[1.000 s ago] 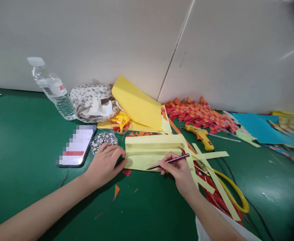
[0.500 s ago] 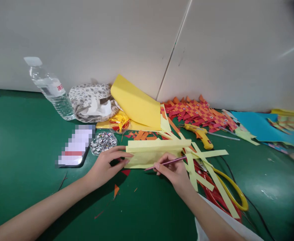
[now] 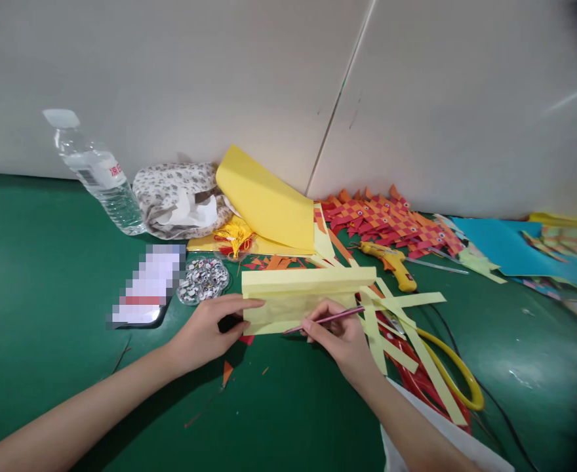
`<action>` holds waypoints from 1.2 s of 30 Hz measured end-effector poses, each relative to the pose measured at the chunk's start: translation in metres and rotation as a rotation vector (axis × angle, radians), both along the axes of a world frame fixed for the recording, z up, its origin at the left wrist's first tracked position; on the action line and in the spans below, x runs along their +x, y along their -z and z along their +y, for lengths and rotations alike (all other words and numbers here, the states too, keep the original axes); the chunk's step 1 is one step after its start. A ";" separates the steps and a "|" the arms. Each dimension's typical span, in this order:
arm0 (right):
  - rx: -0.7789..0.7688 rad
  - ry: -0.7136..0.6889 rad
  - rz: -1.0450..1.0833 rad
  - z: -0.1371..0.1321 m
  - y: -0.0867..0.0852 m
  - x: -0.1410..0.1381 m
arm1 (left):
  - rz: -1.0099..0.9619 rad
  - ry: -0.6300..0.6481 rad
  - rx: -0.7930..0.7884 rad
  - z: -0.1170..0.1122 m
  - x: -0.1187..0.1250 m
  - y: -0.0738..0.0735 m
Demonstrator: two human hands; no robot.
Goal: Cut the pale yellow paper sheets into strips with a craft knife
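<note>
A folded sheet of pale yellow paper point(image 3: 288, 309) lies in front of me, its upper part creased into a raised flap. My left hand point(image 3: 217, 324) grips the paper's left edge, with the index finger on top and the thumb by the lower corner. A slim pinkish-purple pencil point(image 3: 338, 316) is pinched in my right hand point(image 3: 340, 334), over the sheet's lower right part. The pencil's tip points left, close to the sheet's bottom edge. Pale yellow paper strips point(image 3: 401, 354) lie crossed beside my right hand, partly covering yellow-handled scissors point(image 3: 458, 377).
On the green table point(image 3: 288, 419) are a phone point(image 3: 148, 288), a bag of googly eyes point(image 3: 204, 280) and a yellow glue gun point(image 3: 391, 263). Along the wall stand a water bottle point(image 3: 99, 174), a patterned cloth tissue holder point(image 3: 170, 193), yellow paper point(image 3: 269, 196) and woven orange-red paper fish point(image 3: 381, 219).
The paper's left end has shifted slightly left and toward me, and its flap shows more broadly. My left hand stays at that edge; the pencil has barely moved.
</note>
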State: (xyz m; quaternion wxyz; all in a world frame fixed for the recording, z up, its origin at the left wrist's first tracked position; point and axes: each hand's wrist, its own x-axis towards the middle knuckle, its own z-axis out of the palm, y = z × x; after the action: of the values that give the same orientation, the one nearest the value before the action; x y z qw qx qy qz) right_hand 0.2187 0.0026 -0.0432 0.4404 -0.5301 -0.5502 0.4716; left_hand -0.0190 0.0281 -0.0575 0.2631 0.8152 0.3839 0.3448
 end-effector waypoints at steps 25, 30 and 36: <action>0.288 -0.053 0.054 -0.010 -0.006 -0.003 | -0.014 -0.136 0.584 -0.007 -0.001 0.010; 0.325 -0.077 -0.061 -0.010 -0.010 -0.006 | -0.030 -0.035 0.530 -0.007 0.000 0.008; 0.286 -0.012 0.078 -0.011 -0.003 -0.003 | 0.056 0.089 0.166 -0.002 0.001 0.008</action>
State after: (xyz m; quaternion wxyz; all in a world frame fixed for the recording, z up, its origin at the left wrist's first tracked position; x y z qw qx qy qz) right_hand 0.2161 -0.0084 -0.0407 0.5296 -0.4400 -0.5972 0.4115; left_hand -0.0177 0.0262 -0.0659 0.1987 0.8598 0.3248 0.3403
